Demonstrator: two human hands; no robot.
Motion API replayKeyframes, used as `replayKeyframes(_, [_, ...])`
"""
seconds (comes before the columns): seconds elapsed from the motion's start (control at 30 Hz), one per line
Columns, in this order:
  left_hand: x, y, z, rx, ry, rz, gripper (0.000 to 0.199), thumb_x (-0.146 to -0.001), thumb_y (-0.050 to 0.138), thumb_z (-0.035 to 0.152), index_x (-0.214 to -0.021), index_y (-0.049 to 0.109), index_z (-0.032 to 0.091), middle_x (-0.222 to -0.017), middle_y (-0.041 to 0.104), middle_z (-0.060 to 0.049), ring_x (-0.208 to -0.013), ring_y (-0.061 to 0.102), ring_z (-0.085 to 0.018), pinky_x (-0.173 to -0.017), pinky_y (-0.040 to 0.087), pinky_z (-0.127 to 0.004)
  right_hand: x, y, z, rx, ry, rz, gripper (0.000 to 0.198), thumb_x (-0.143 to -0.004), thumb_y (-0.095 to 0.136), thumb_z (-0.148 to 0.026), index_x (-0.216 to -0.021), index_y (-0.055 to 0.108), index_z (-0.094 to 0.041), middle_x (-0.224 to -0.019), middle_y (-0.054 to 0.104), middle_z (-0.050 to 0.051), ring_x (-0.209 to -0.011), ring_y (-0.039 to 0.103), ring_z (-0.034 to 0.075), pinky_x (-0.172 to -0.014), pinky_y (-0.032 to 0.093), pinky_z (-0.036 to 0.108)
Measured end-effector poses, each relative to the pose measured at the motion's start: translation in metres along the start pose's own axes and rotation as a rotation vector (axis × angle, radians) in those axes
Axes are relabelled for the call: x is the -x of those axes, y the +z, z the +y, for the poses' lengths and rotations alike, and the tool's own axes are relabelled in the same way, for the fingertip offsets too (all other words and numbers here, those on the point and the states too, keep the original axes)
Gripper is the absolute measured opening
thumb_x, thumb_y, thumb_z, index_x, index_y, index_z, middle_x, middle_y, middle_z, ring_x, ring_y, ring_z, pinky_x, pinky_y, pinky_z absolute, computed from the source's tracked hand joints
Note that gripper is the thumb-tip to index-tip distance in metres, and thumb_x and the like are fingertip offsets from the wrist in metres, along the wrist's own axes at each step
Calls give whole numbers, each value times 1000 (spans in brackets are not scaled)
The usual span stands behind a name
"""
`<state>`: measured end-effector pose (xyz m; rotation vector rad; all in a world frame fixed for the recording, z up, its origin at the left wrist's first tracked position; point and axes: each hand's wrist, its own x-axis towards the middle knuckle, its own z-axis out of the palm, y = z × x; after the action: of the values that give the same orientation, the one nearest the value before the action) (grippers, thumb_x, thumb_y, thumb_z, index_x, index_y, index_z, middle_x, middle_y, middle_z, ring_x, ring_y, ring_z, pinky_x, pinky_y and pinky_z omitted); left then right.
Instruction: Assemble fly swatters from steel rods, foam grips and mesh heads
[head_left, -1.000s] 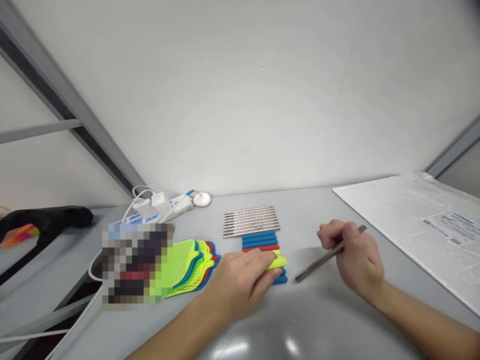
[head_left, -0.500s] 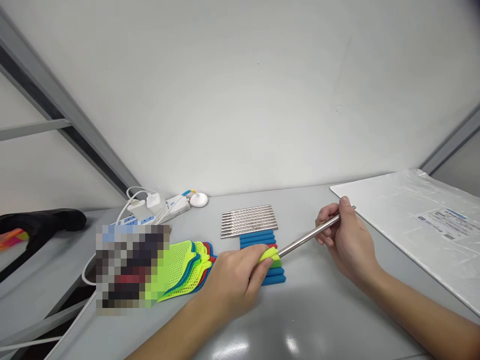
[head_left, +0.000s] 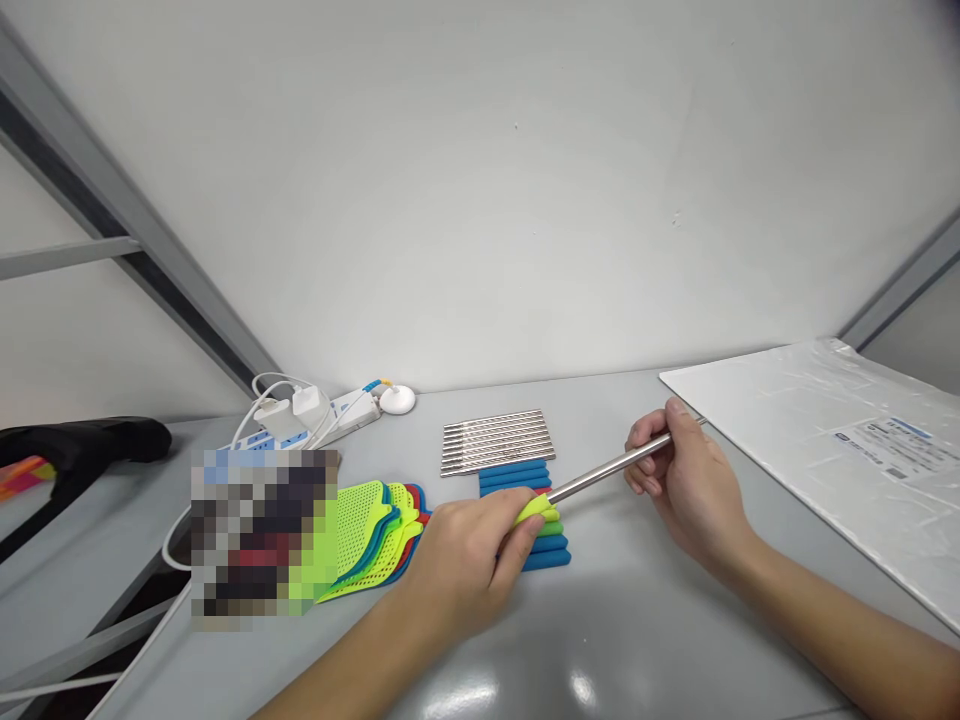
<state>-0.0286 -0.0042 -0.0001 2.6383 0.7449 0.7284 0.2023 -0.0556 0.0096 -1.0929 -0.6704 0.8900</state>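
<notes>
My left hand (head_left: 472,550) is closed around a yellow-green foam sleeve (head_left: 534,510), most of which is hidden in the palm. A shiny metal rod (head_left: 604,470) runs up to the right from the sleeve's mouth; whether its lower end sits inside or just against the sleeve, I cannot tell. Fingers and thumb of my right hand (head_left: 690,470) grip the rod near its far end. Under and behind my left hand lies a row of foam sleeves (head_left: 517,477), mostly blue, with green and red among them. Several similar metal rods (head_left: 497,442) lie side by side behind them.
Left of my left hand is a stack of perforated fly swatter heads (head_left: 360,535) in yellow-green, blue and red, partly covered by a pixelated patch. A power strip (head_left: 352,412) with plugs and a white round device (head_left: 397,400) stand behind. A white wrapped panel (head_left: 810,420) lies right.
My right hand has shifted slightly left with the rod, which now lies a little flatter. The rod's lower end has moved slightly up and left at the sleeve's mouth. My left hand is nearly still.
</notes>
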Motion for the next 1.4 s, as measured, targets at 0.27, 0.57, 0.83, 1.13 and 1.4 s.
replayKeyframes(0.27, [-1,-1,-2,-11,95,-6,20,-98,44,26,-108,60,20,-82,70,-1,-68,65,-15,-60,44,-25,9,4,11,132,66,-253,47,-94,44,-57,-74,62,-18,-50,49,-3,-43,44,10,-48,40,25])
replayKeyframes(0.57, [3,-1,-1,148,217,198,24,-96,48,21,-118,57,18,-84,67,-4,-70,61,-15,-60,45,-26,22,5,8,125,137,-678,37,-98,45,-45,-91,67,-16,-60,59,-1,-54,54,12,-59,44,27])
replayKeyframes(0.83, [1,-8,-1,904,-106,449,59,-97,23,62,-104,63,19,-87,58,-7,-82,55,-22,-80,45,-39,23,6,20,24,285,-707,21,-94,56,-37,-84,48,-21,-64,67,-2,-51,56,11,-52,43,25])
replayKeyframes(1.13, [6,2,17,1012,-172,442,67,-87,29,77,-92,63,20,-78,52,-4,-73,48,-20,-69,41,-34,38,12,30,-23,307,-779,22,-94,57,-33,-82,45,-21,-68,68,-1,-49,58,9,-47,43,22])
replayKeyframes(1.4, [5,4,14,555,-73,234,11,-96,47,22,-102,57,20,-87,58,-2,-81,54,-15,-73,43,-29,26,9,23,77,305,-773,22,-93,60,-34,-80,50,-20,-62,65,-3,-51,57,9,-54,44,23])
